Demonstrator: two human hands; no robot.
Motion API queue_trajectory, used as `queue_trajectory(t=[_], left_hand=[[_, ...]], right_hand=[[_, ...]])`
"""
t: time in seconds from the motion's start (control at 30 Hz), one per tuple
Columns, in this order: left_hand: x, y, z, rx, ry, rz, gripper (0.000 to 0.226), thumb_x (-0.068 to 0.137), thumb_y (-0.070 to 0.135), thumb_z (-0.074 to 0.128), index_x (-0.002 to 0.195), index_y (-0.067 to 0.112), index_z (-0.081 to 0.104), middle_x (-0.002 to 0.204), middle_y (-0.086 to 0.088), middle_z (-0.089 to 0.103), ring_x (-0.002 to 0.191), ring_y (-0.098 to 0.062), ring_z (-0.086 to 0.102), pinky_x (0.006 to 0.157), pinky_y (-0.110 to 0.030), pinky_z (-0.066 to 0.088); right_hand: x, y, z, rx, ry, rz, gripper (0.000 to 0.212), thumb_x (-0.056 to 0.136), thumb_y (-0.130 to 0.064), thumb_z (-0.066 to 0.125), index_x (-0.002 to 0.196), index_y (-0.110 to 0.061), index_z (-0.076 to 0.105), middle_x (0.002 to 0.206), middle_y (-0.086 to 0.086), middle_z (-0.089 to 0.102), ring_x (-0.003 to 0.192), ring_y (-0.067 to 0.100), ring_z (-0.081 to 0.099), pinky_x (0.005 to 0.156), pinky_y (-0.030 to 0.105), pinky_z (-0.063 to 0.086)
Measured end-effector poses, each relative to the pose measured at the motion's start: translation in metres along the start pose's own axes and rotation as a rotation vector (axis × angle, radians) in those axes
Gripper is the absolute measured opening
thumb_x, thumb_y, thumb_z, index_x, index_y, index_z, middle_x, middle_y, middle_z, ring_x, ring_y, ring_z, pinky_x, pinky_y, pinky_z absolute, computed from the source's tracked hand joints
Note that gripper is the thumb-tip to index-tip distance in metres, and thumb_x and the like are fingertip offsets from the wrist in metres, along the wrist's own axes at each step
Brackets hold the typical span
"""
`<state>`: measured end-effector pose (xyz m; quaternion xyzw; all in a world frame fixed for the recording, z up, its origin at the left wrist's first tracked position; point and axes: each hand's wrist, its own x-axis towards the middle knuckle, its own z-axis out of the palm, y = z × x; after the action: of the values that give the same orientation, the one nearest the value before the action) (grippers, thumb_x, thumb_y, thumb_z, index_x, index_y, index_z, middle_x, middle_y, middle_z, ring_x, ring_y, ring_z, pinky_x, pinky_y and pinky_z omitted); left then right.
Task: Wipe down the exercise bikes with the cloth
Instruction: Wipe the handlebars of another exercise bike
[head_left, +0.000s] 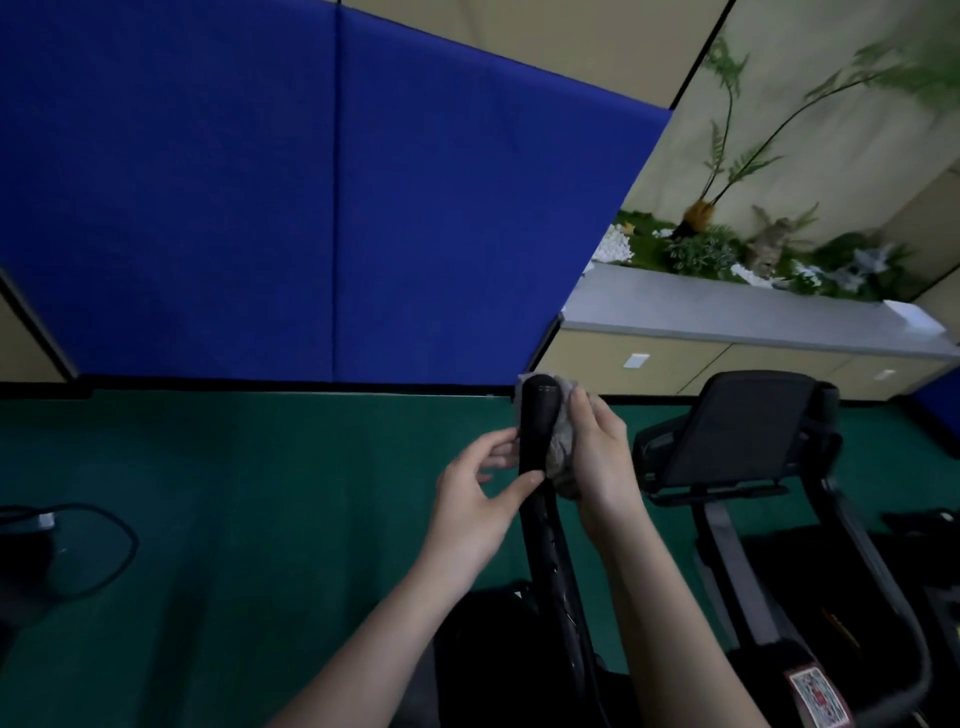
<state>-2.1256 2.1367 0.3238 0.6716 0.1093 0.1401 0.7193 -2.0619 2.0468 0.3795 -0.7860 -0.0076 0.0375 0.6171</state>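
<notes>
Hands work at 2 o'clock of centre: the right hand (597, 457) presses a crumpled grey cloth (563, 447) against the black foam handlebar grip (537, 431), fingers curled around the cloth, while the left hand (483, 499) pinches the grip, thumb against its lower end. Bunched cloth could slip off (loose folds). Bike frame below is dark and indistinct.

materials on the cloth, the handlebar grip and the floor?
Cloth: soft grey fabric, crumpled into folds under the right hand. Handlebar grip: matte black, probably rubber or foam; no shine. Floor: dark green, dull and even, likely carpet or sports flooring.
</notes>
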Motion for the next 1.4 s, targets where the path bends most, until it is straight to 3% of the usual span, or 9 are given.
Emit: queue_trajectory(t=[0.23, 0.37, 0.47, 0.53, 0.8, 0.93, 1.07, 1.27, 1.4], left_hand=[[0.005, 0.0, -0.002, -0.026, -0.02, -0.017, 0.046, 0.073, 0.003, 0.077, 0.096, 0.038, 0.057, 0.098, 0.01, 0.066, 0.082, 0.007, 0.059, 0.079, -0.017, 0.044], [0.005, -0.003, -0.002, -0.046, -0.037, -0.022, 0.047, 0.074, -0.002, 0.075, 0.096, 0.036, 0.058, 0.095, 0.012, 0.065, 0.08, 0.008, 0.059, 0.078, -0.017, 0.044], [0.005, -0.003, -0.001, -0.073, -0.034, -0.033, 0.046, 0.075, -0.004, 0.073, 0.097, 0.034, 0.058, 0.094, 0.014, 0.064, 0.076, 0.008, 0.058, 0.075, -0.015, 0.042], [0.005, -0.002, 0.0, -0.093, -0.033, -0.038, 0.045, 0.076, -0.005, 0.072, 0.097, 0.032, 0.059, 0.093, 0.015, 0.063, 0.075, 0.008, 0.058, 0.073, -0.013, 0.042], [0.008, -0.002, -0.002, -0.144, -0.057, -0.056, 0.044, 0.074, -0.006, 0.074, 0.095, 0.03, 0.06, 0.088, 0.015, 0.066, 0.07, 0.005, 0.058, 0.07, -0.016, 0.042], [0.008, 0.001, -0.001, -0.164, -0.051, -0.073, 0.044, 0.072, -0.006, 0.075, 0.093, 0.029, 0.06, 0.088, 0.012, 0.065, 0.068, 0.005, 0.058, 0.071, -0.02, 0.043], [0.005, 0.003, 0.002, -0.244, -0.023, -0.127, 0.04, 0.073, -0.009, 0.073, 0.094, 0.023, 0.061, 0.089, 0.009, 0.064, 0.066, 0.007, 0.057, 0.067, -0.012, 0.045], [-0.008, 0.003, 0.013, -0.405, 0.095, -0.255, 0.023, 0.076, -0.005, 0.073, 0.091, 0.012, 0.067, 0.083, -0.002, 0.067, 0.07, -0.002, 0.06, 0.066, -0.009, 0.046], [-0.014, 0.003, 0.02, -0.509, 0.172, -0.328, 0.019, 0.078, -0.002, 0.072, 0.092, 0.01, 0.068, 0.076, -0.003, 0.068, 0.067, -0.004, 0.063, 0.064, -0.009, 0.046]], right_hand=[[0.013, -0.006, 0.008, -0.04, 0.095, -0.066, 0.035, 0.101, -0.03, 0.041, 0.088, -0.003, 0.059, 0.09, 0.021, 0.066, 0.083, 0.034, 0.062, 0.08, 0.045, 0.05], [-0.005, 0.008, 0.002, -0.041, 0.11, -0.082, 0.029, 0.102, -0.025, 0.041, 0.091, -0.005, 0.06, 0.086, 0.008, 0.065, 0.082, 0.017, 0.059, 0.075, 0.033, 0.046], [-0.002, 0.008, 0.007, -0.039, 0.178, -0.137, 0.016, 0.101, -0.021, 0.043, 0.102, -0.018, 0.059, 0.103, -0.001, 0.066, 0.1, 0.014, 0.062, 0.09, 0.034, 0.048], [-0.003, 0.009, 0.01, -0.051, 0.214, -0.171, 0.012, 0.1, -0.021, 0.045, 0.1, -0.026, 0.055, 0.1, -0.006, 0.065, 0.099, 0.012, 0.062, 0.091, 0.036, 0.048], [-0.014, 0.001, 0.013, -0.116, 0.269, -0.425, 0.015, 0.097, -0.009, 0.05, 0.1, -0.019, 0.06, 0.097, -0.019, 0.065, 0.091, -0.01, 0.06, 0.08, 0.011, 0.044], [0.012, -0.03, 0.003, -0.286, -0.11, -0.5, 0.013, 0.096, -0.011, 0.055, 0.098, -0.009, 0.067, 0.099, -0.015, 0.07, 0.096, -0.006, 0.063, 0.083, 0.012, 0.043], [0.045, -0.061, -0.008, -0.625, -0.54, -0.462, 0.015, 0.095, -0.02, 0.058, 0.095, -0.012, 0.071, 0.095, -0.011, 0.072, 0.089, 0.008, 0.066, 0.078, 0.023, 0.049], [0.062, -0.072, -0.003, -0.797, -0.887, -0.505, 0.017, 0.094, -0.026, 0.059, 0.095, -0.015, 0.072, 0.089, -0.004, 0.072, 0.079, 0.011, 0.068, 0.071, 0.027, 0.051], [0.073, -0.084, 0.003, -0.828, -1.121, -0.326, 0.021, 0.088, -0.039, 0.062, 0.094, -0.021, 0.073, 0.089, 0.005, 0.074, 0.063, 0.033, 0.063, 0.054, 0.04, 0.052]])
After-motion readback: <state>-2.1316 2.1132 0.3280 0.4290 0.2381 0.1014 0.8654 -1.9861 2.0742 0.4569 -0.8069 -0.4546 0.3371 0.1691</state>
